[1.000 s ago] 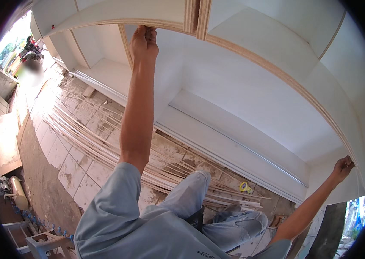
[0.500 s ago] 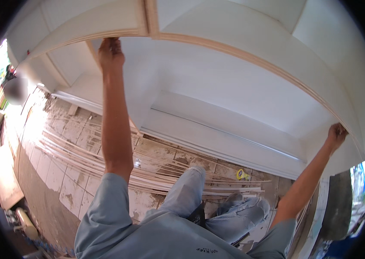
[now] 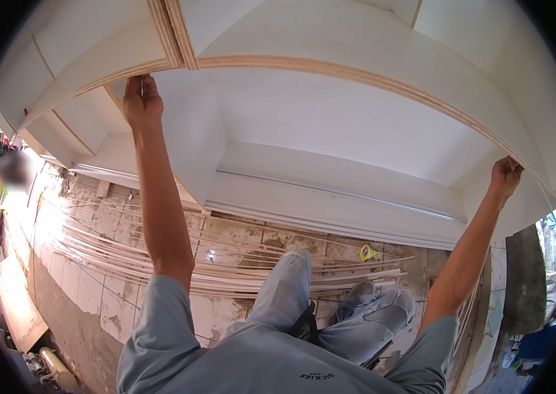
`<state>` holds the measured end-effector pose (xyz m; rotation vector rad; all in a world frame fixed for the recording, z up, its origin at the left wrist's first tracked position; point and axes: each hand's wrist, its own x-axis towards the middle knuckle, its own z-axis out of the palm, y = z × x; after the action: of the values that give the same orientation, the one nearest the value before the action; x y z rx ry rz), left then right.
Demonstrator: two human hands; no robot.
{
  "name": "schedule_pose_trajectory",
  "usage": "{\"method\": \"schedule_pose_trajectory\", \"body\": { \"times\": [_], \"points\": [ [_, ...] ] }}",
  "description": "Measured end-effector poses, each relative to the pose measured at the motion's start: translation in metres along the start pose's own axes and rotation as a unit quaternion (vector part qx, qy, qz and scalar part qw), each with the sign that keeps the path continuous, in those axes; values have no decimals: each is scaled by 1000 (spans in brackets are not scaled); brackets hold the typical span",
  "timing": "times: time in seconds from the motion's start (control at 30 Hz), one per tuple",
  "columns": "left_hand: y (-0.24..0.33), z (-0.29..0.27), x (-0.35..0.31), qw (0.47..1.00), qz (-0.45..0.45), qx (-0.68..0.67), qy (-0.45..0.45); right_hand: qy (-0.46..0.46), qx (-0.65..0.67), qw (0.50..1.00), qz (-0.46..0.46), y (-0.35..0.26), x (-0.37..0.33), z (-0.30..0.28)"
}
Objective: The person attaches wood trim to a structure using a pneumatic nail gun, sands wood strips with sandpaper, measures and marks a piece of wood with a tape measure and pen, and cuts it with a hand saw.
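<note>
Both hands grip the bare plywood front edge of the white cabinet's shelf, at twelve o'clock overhead — left hand near the divider, right hand seemingly pinching its far end — so the shelf could slip and drop onto the loose wood strips.

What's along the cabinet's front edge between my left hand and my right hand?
In the head view, only the bare plywood edge of the white cabinet runs from the left hand to the right hand. Nothing else sits on that stretch.
</note>
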<state>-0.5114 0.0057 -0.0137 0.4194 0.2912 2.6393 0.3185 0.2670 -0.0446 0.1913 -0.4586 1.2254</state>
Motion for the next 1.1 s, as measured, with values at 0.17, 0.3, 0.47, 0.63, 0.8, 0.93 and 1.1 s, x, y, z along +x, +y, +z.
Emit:
{"method": "schedule_pose_trajectory", "body": {
  "times": [0.17,0.3,0.47,0.63,0.8,0.93,1.1],
  "points": [
    [-10,-2,-21,999,-16,16,-48,-8,2,1000,-8,8,-3,1],
    [-47,21,-72,998,-24,26,-58,-26,-8,999,-20,8,-6,2],
    [-75,45,-125,992,-58,44,-107,-53,6,999,-9,5,-1,-8],
    [-87,59,-149,988,-50,89,-118,-67,-10,998,-9,2,3,-12],
    [-92,60,-148,985,-16,129,-115,-21,-11,1000,-15,30,-31,24],
    [-106,49,-132,983,16,112,-146,-18,-43,999,9,29,-28,14],
    [-131,-11,-80,956,9,11,-294,-30,-225,973,-34,29,-30,5]
  ]
}}
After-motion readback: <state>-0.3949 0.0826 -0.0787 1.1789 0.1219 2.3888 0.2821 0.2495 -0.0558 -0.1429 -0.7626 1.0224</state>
